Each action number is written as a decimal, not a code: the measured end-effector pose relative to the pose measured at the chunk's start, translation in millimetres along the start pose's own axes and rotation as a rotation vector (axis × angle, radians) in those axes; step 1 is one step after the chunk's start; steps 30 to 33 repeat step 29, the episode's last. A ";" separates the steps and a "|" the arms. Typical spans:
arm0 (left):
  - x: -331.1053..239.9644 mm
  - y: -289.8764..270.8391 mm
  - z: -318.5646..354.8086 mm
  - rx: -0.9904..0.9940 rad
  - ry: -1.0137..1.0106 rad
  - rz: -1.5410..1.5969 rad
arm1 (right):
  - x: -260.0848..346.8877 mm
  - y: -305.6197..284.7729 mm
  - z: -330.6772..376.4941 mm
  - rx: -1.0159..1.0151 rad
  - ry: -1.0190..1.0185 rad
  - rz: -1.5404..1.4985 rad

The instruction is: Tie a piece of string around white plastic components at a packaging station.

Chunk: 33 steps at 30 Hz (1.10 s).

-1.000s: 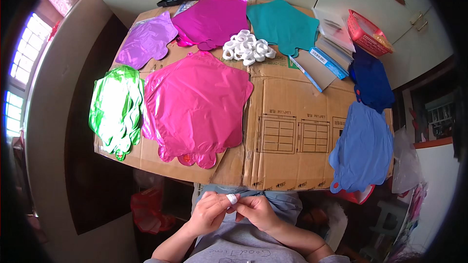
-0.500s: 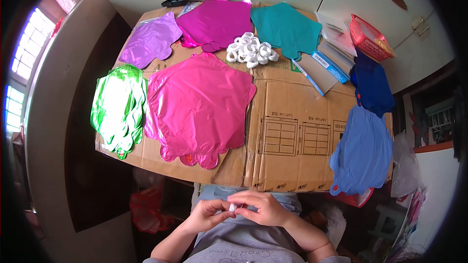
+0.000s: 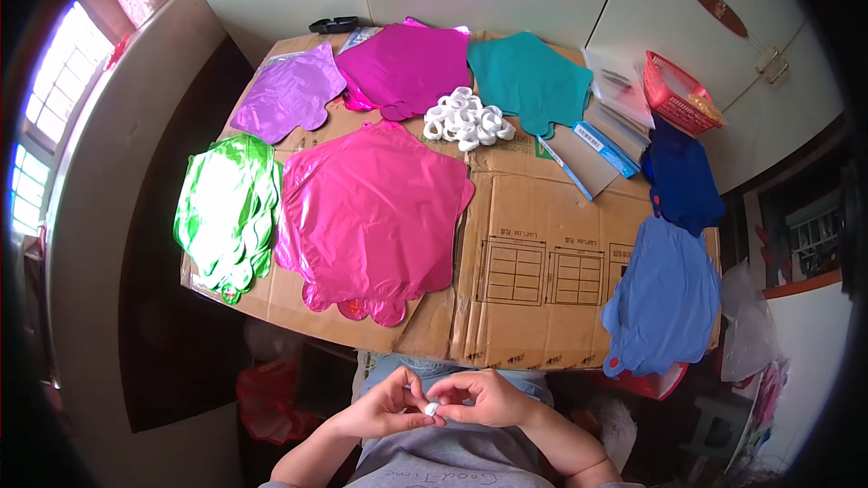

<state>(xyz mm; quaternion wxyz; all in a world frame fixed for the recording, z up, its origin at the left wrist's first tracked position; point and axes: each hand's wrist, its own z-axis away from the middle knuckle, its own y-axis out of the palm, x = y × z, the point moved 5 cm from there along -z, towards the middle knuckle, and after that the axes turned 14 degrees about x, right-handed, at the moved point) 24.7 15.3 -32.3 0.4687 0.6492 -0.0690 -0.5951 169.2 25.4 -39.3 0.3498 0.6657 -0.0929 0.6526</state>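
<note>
Between my hands, close to my body below the cardboard's front edge, is a small white ribbon roll (image 3: 431, 409). The fingertips of my left hand (image 3: 395, 405) pinch it from one side, and those of my right hand (image 3: 485, 398) close on it from the other. Several similar white ring-shaped rolls (image 3: 466, 117) lie heaped at the back middle of the cardboard. Nearest my hands on the cardboard is a stack of shiny pink foil balloons (image 3: 371, 212), lying flat and uninflated.
Flat foil stacks lie around the cardboard (image 3: 515, 343): green (image 3: 226, 217), lilac (image 3: 287, 92), magenta (image 3: 411, 68), teal (image 3: 533, 81), dark blue (image 3: 684, 176) and light blue (image 3: 665, 298). Clear bags, a blue-white box (image 3: 604, 149) and a red basket (image 3: 678, 95) are at the back right.
My fingers have shifted around the white roll, and both hands sit slightly lower in view. The whole scene has also dropped a little in the picture; the stacks keep their places.
</note>
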 end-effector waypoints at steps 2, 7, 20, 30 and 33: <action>-2.6 -5.2 0.1 -0.034 -0.022 -0.218 | 10.1 -3.8 1.0 0.039 0.008 0.296; -32.5 -2.7 -9.1 -0.218 0.172 -0.568 | 45.4 -9.5 7.5 -0.151 -0.129 0.544; -134.8 32.3 -87.3 -0.015 0.598 -1.578 | 96.9 -46.1 29.6 -0.653 -0.400 0.921; -245.7 -62.1 -207.5 -0.416 0.638 -2.102 | 65.9 -79.5 39.7 -0.757 -0.263 0.950; -245.7 -62.1 -207.5 -0.416 0.638 -2.102 | 65.9 -79.5 39.7 -0.757 -0.263 0.950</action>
